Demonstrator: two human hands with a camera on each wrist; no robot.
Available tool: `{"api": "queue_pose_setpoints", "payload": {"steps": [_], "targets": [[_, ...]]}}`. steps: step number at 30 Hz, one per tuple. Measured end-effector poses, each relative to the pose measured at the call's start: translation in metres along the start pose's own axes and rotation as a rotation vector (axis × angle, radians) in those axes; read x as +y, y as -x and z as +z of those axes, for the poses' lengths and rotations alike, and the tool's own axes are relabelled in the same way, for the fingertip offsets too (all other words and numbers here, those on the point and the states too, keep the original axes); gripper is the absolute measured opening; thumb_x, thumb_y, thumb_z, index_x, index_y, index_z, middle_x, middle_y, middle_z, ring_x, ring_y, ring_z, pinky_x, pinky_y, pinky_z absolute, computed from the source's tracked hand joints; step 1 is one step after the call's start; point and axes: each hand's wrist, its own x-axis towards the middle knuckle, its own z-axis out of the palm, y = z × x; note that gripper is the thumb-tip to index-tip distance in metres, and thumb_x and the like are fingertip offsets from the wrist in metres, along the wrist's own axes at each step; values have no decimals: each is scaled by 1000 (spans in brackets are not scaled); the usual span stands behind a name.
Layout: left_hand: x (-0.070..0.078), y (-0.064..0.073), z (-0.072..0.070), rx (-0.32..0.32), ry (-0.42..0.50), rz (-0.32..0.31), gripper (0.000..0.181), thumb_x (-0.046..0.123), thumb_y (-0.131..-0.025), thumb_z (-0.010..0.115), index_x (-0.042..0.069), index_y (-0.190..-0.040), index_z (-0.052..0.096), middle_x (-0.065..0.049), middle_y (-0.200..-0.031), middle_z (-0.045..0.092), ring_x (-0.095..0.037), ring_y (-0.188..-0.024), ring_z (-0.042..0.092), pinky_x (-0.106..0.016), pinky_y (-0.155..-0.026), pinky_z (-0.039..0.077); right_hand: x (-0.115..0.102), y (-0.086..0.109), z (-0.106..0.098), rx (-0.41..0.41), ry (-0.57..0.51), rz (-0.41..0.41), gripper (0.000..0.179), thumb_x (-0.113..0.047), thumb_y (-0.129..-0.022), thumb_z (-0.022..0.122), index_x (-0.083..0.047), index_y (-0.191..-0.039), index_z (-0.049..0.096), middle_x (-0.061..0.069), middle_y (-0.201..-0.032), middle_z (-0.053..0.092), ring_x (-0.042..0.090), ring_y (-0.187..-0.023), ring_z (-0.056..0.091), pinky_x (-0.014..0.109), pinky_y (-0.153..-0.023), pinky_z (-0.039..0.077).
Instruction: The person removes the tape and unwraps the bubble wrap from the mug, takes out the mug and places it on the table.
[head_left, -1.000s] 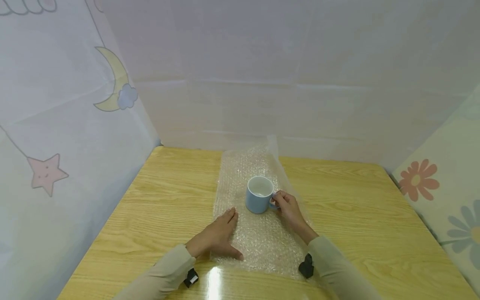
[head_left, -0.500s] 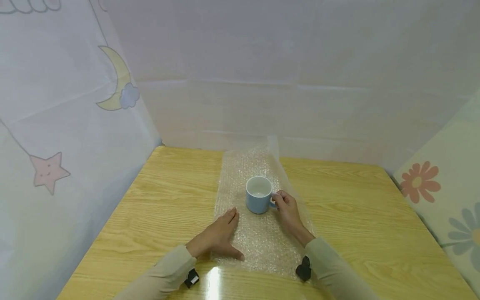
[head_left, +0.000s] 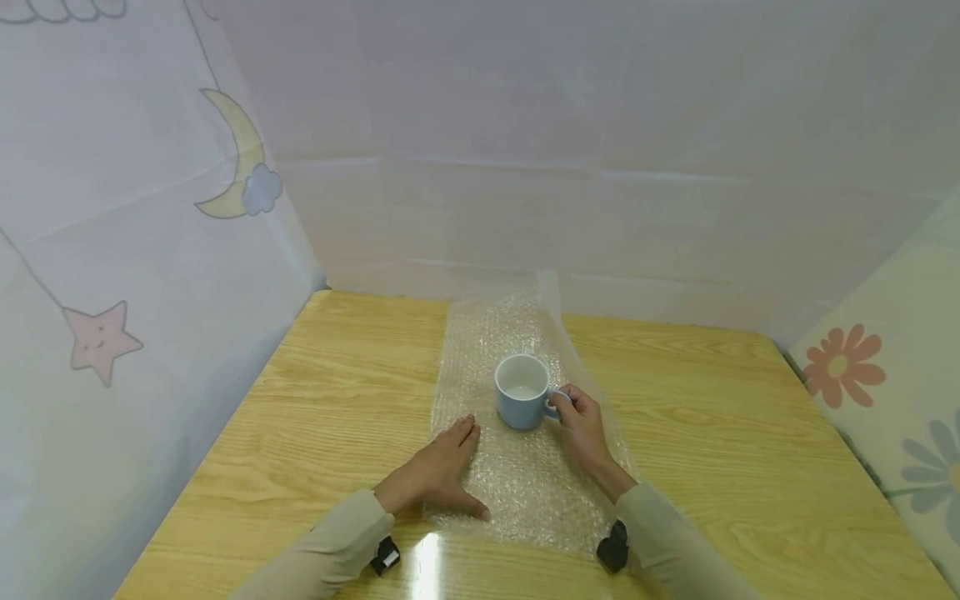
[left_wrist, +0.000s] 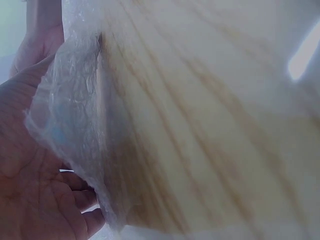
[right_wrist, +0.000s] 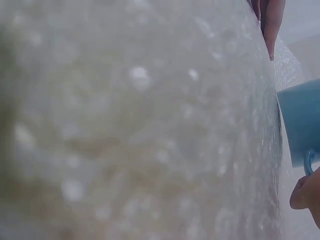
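A light blue mug [head_left: 519, 410] with a white inside stands upright on a sheet of bubble wrap [head_left: 517, 492]. My right hand [head_left: 583, 427] pinches the mug's handle, which points to the right. Flat on the left part of the wrap rests my left hand [head_left: 441, 473], thumb spread from its straight fingers. In the left wrist view, an edge of bubble wrap [left_wrist: 75, 105] lifts next to the left palm [left_wrist: 35, 175]. The right wrist view has the mug [right_wrist: 302, 120] at its right edge, with the pinching fingers [right_wrist: 300, 195] below the handle.
The wooden table [head_left: 322, 400] stretches to both sides of the wrap. At its back, the wrap's far end touches a pale cloth backdrop [head_left: 480, 217]. Cloth printed with a moon [head_left: 240, 133] and flowers [head_left: 840, 365] hangs at the sides.
The mug and right hand have shifted slightly to the right in the last half second. The left hand stays in place on the wrap. The head view has turned very slightly.
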Motion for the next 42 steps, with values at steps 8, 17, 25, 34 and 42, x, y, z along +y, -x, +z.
{"api": "queue_pose_setpoints", "payload": {"steps": [8, 17, 25, 34, 42], "targets": [[-1, 0, -1, -10, 15, 1, 126, 68, -67, 76, -8, -150, 20, -24, -157, 14, -33, -144, 14, -44, -114, 20, 2, 3, -9, -21, -17, -17, 23, 1, -95, 54, 21, -84, 50, 5, -67, 48, 12, -61, 39, 22, -54, 34], [0, 1, 0, -10, 19, 6, 126, 68, -67, 76, -9, -150, 20, -25, -157, 14, -34, -144, 13, -43, -114, 20, -10, 7, -19, -20, -68, 4, 29, -2, -96, 55, 23, -86, 45, -2, -66, 45, 10, -63, 40, 22, -56, 35], [1, 2, -2, -11, 6, 17, 125, 68, -68, 75, -10, -149, 20, -26, -156, 14, -34, -144, 13, -43, -114, 20, -24, 4, -33, -20, -107, -13, 30, -3, -97, 53, 22, -85, 43, 0, -65, 41, 13, -64, 36, 24, -57, 33], [2, 2, -4, -38, -5, 14, 124, 68, -70, 73, -10, -149, 20, -26, -156, 12, -35, -144, 12, -43, -114, 19, -41, 0, -50, 8, -254, -58, 24, 5, -95, 48, 10, -72, 48, 0, -63, 41, 14, -63, 34, 31, -58, 23], [3, 2, -5, -41, -19, 21, 123, 69, -70, 72, -11, -149, 20, -28, -156, 12, -37, -144, 12, -46, -113, 22, -52, 0, -63, 39, -276, -62, 30, 6, -96, 45, 0, -68, 53, 0, -62, 43, 13, -62, 34, 27, -56, 24]]}}
